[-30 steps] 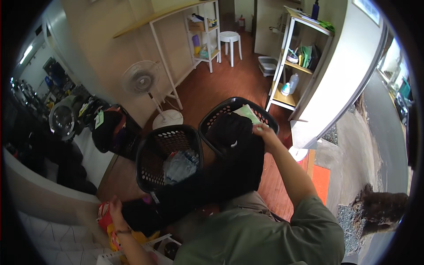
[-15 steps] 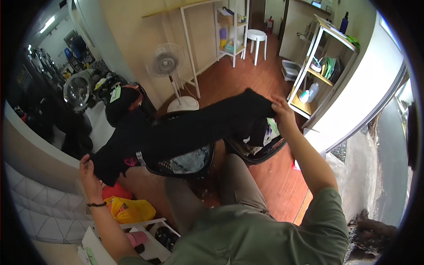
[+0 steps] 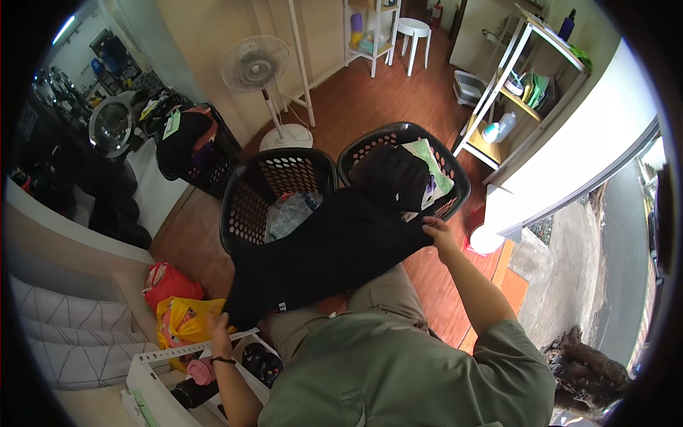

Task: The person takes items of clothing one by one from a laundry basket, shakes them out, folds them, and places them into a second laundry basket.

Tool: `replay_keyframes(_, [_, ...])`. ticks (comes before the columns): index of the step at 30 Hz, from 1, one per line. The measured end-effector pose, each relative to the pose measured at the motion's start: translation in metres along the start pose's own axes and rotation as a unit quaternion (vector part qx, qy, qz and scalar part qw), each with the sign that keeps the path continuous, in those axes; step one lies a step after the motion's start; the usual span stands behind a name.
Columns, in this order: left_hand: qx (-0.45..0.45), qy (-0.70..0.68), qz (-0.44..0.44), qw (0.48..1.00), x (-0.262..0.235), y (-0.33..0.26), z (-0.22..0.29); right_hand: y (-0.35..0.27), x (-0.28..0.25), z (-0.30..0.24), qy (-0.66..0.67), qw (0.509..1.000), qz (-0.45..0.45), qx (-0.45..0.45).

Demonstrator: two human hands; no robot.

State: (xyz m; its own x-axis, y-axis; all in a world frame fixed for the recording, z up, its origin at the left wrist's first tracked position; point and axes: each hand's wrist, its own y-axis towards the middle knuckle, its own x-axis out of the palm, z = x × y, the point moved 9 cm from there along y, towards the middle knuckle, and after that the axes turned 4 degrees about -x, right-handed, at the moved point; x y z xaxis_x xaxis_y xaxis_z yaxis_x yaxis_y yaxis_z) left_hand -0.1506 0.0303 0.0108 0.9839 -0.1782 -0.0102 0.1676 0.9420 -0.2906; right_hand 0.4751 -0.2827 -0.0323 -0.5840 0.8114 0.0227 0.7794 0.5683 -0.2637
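Observation:
A black shirt (image 3: 327, 256) with a small white print is stretched across my thighs, gripped at both ends. My left hand (image 3: 220, 334) is closed on its lower left end, beside a yellow plastic bag. At the upper right end, my right hand (image 3: 442, 238) pinches the cloth between thumb and fingers. The shirt's far edge covers the near rims of two black laundry baskets. In the left basket (image 3: 238, 196) lies a bunched pale grey-blue item (image 3: 288, 213). The right basket (image 3: 461, 181) holds dark clothes (image 3: 391, 174) and a light green cloth (image 3: 432, 162).
A third full basket (image 3: 213, 167) stands left, near a standing fan (image 3: 260, 67). A red bag (image 3: 171, 285) and the yellow bag (image 3: 188, 320) sit left of me, above a white open drawer unit (image 3: 153, 363). Shelves (image 3: 491, 96) stand at the right; a white stool (image 3: 414, 30) is farther back.
Both hands have come down and closer to my body, bringing the shirt from above the baskets onto my lap. Both baskets now show more fully as the view has shifted.

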Motion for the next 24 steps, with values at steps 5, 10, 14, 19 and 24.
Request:
replay_keyframes(5, [0.038,0.017,-0.027,0.999,-0.021,-0.036,0.041,-0.007,-0.017,-0.017,0.087,0.995,-0.055,0.012])
replay_keyframes(10, [-0.118,0.313,-0.043,0.941,-0.078,-0.038,-0.056,-0.026,-0.021,0.042,-0.174,0.973,-0.133,0.073])
replay_keyframes(14, [0.161,0.530,0.040,0.831,0.030,-0.048,0.001,-0.054,0.023,-0.002,-0.458,0.875,0.007,-0.156])
replay_keyframes(19, [0.274,0.584,-0.112,0.755,0.161,-0.076,0.026,-0.078,0.122,-0.014,-0.442,0.867,-0.072,-0.221])
replay_keyframes(24, [0.264,0.537,-0.114,0.793,0.157,-0.039,0.018,-0.053,0.127,-0.008,-0.575,0.799,-0.070,-0.164])
